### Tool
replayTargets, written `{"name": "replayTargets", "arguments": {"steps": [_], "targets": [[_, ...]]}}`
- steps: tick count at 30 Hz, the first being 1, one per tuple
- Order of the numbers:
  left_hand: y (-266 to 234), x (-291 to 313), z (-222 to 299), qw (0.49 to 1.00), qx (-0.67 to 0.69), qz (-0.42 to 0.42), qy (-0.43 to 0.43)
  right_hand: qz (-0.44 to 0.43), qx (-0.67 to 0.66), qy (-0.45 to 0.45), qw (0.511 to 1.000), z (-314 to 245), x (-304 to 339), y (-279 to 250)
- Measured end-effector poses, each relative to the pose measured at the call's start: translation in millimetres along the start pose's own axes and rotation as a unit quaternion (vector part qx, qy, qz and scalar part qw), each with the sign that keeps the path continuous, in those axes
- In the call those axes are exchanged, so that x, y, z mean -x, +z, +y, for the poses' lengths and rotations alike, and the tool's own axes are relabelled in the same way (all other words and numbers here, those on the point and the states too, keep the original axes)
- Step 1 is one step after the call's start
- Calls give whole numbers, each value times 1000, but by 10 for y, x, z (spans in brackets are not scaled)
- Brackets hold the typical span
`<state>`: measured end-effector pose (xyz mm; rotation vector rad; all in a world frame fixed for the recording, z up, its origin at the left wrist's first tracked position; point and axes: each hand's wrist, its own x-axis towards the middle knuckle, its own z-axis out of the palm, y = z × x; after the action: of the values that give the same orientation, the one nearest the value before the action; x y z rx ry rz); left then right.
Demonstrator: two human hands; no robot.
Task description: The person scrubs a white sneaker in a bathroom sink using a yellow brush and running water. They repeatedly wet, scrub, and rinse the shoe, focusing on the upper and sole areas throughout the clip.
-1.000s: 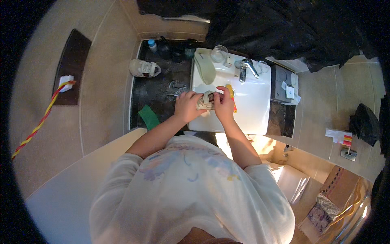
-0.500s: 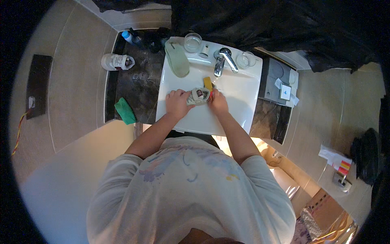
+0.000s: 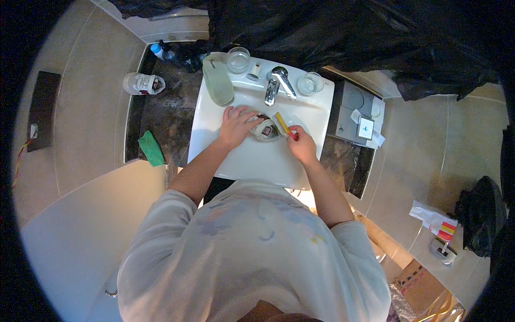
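A pale shoe (image 3: 267,132) with a dark opening lies in the basin of the white sink (image 3: 201,140). My left hand (image 3: 235,129) grips one end of the shoe, its fingers over the top. Closed round a red handle, my right hand (image 3: 303,147) holds a scrub brush (image 3: 281,123) with a yellow back and pale bristles. The bristles face the shoe at its right side; whether they touch it, I cannot tell. A pale green insole (image 3: 217,81) rests on the sink's far left rim.
Behind the basin stand a chrome faucet (image 3: 275,86) and two clear glass bowls, one left (image 3: 237,59) and one right (image 3: 310,83). On the left counter are another pale shoe (image 3: 142,84) and a green cloth (image 3: 152,148). A grey box (image 3: 348,110) sits on the right counter.
My right hand has drawn back to the right and the brush is now tilted, with its bristles showing. My left hand has shifted further over the shoe. The whole view has shifted slightly.
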<state>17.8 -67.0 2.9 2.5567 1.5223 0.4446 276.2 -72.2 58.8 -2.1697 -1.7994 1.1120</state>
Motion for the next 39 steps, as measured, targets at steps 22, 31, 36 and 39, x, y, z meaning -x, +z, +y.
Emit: {"name": "replayTargets", "arguments": {"steps": [22, 31, 36, 39], "targets": [[608, -898, 296, 168, 855, 100, -480, 84, -394, -59, 913, -703, -409, -87], [376, -509, 621, 296, 769, 174, -540, 20, -386, 61, 920, 107, -128, 696], [377, -198, 801, 207, 831, 81, -509, -101, -404, 45, 908, -530, -322, 487], [422, -239, 802, 158, 866, 79, -468, -146, -449, 96, 876, -604, -423, 492]]}}
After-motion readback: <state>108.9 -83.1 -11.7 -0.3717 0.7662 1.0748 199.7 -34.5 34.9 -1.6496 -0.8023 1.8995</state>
